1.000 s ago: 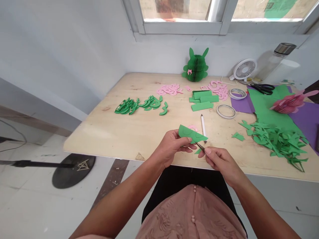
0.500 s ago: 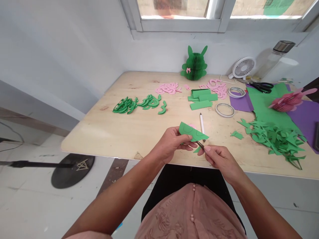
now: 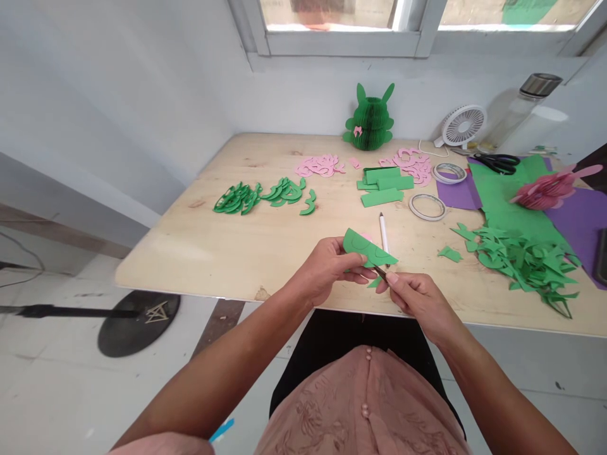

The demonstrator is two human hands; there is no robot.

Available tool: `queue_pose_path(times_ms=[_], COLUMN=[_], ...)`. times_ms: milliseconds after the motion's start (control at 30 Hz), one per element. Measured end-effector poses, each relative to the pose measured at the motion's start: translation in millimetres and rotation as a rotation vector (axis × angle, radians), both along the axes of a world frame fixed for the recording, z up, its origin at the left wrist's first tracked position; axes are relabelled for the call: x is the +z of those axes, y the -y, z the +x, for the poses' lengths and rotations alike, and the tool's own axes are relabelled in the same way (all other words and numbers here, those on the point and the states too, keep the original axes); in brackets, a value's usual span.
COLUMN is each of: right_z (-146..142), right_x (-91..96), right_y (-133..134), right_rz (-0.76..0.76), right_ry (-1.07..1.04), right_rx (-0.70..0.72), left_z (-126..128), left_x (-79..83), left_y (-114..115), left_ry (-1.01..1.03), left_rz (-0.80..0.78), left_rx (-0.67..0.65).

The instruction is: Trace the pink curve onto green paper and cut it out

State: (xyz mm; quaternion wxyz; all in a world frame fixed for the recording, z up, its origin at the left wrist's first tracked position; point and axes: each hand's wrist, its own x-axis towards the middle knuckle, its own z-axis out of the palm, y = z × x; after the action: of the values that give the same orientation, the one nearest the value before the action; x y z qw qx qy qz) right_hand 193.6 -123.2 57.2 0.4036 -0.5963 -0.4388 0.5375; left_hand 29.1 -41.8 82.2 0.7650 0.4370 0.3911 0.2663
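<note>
My left hand point(image 3: 334, 268) pinches a folded piece of green paper point(image 3: 367, 248) with curved pencil lines drawn on it, thumb on top and fingers beneath. Closed round a small pair of scissors point(image 3: 380, 273), my right hand point(image 3: 417, 300) keeps their dark blades at the paper's lower edge; the handles are hidden in my fingers. Below the blades a bit of green paper point(image 3: 375, 282) shows near my fingertips. A white pen point(image 3: 384, 232) lies just beyond the paper. Farther back is a stack of green paper strips point(image 3: 386, 183).
Green curved cutouts point(image 3: 284, 191) and pink cutouts point(image 3: 320, 165) lie at the back left. Green scraps point(image 3: 521, 259) heap at the right. Behind are tape rolls point(image 3: 427, 207), black-handled scissors point(image 3: 497, 163), a green honeycomb paper figure point(image 3: 370, 123), a pink one point(image 3: 545, 189) and a white fan point(image 3: 463, 125).
The green paper has tilted and shifted slightly in my left hand. My right hand and the scissors stay close to its lower edge. The view has moved a little.
</note>
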Motion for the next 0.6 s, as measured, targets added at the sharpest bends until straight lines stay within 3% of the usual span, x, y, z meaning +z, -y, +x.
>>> queue_pose_path(times_ms=[600], right_z=[2.0], right_x=[-2.7], right_y=[-0.3], right_rz=[-0.027], right_ry=[0.004], right_rx=[0.016], left_z=[-0.8], left_x=[-1.2], left_y=[-2.7], left_ry=[-0.012], left_rz=[0.02], left_rx=[-0.037])
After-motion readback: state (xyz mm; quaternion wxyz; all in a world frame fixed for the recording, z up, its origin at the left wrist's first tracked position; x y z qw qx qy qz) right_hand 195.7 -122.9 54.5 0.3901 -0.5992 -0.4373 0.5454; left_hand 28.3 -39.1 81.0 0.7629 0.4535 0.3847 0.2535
